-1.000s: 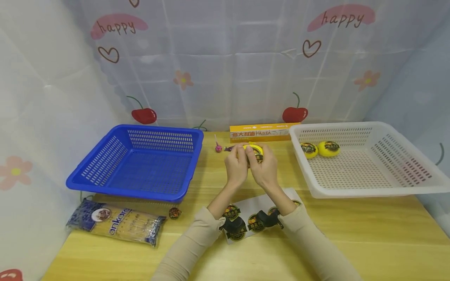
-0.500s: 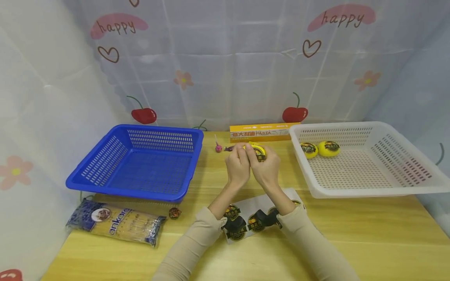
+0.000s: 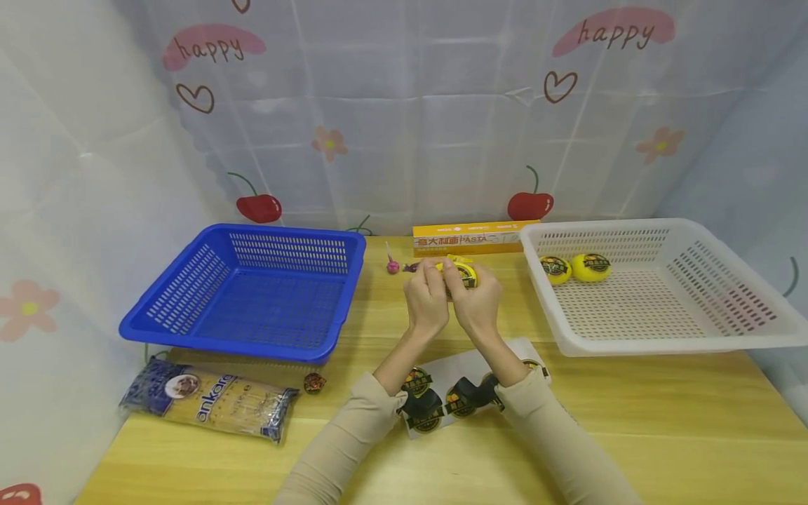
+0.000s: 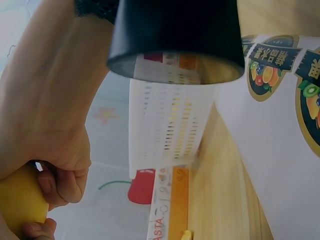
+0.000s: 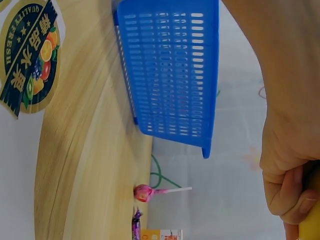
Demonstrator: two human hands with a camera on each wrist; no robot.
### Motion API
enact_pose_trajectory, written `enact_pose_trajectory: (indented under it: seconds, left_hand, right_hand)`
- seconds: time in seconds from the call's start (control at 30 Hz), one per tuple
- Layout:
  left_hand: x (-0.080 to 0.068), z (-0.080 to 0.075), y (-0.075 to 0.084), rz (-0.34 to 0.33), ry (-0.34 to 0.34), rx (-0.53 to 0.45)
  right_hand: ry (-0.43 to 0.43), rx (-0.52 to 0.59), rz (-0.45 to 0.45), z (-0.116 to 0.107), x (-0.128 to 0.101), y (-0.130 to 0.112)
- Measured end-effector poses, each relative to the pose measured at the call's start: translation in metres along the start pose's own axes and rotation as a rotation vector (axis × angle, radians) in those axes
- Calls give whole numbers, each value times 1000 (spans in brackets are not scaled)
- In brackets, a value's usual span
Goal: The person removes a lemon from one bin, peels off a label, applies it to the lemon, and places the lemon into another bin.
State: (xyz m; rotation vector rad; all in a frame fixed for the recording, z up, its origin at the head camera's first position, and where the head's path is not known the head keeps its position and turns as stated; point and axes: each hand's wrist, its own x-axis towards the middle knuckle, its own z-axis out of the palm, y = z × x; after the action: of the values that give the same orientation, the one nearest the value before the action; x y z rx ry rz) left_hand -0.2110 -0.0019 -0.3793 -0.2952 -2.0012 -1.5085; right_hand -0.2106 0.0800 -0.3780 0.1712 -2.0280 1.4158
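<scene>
Both hands meet over the middle of the table around a yellow lemon [image 3: 467, 274] bearing a black and gold sticker. My left hand [image 3: 426, 303] grips its left side with curled fingers. From the other side my right hand [image 3: 477, 303] holds it, the thumbs close together on top. The left wrist view shows the lemon [image 4: 20, 200] as plain yellow skin between fingers; its far side is hidden. Under the forearms lies a white sticker sheet [image 3: 445, 366] with several round fruit stickers. Two stickered lemons [image 3: 590, 268] sit in the white basket [image 3: 669, 347] at the right.
A blue basket [image 3: 236, 345] stands at the left, with an ankara pasta packet [image 3: 211, 400] before it. Beside that lies a small dark round piece [image 3: 313, 382]. At the back are a pasta box [image 3: 467, 240], a pink lollipop [image 3: 393, 267] and a purple wrapped candy [image 3: 412, 267].
Both hands keep their hold on the lemon and have shifted only slightly. The lemon's sticker turns a little between the fingers. Baskets and table items stay put.
</scene>
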Motion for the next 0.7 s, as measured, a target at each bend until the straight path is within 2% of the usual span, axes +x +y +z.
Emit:
enact_pose_trajectory:
  seconds: [0.23, 0.47, 0.7]
  left_hand:
    - [0, 2, 0, -15, 14, -29]
    - [-2, 1, -2, -93, -7, -45]
    - [-3, 0, -3, -134, -1, -61]
  right_hand:
    - [-32, 56, -3, -3, -1, 0]
    - [-80, 71, 5, -6, -3, 4]
    - [-116, 93, -3, -8, -2, 7]
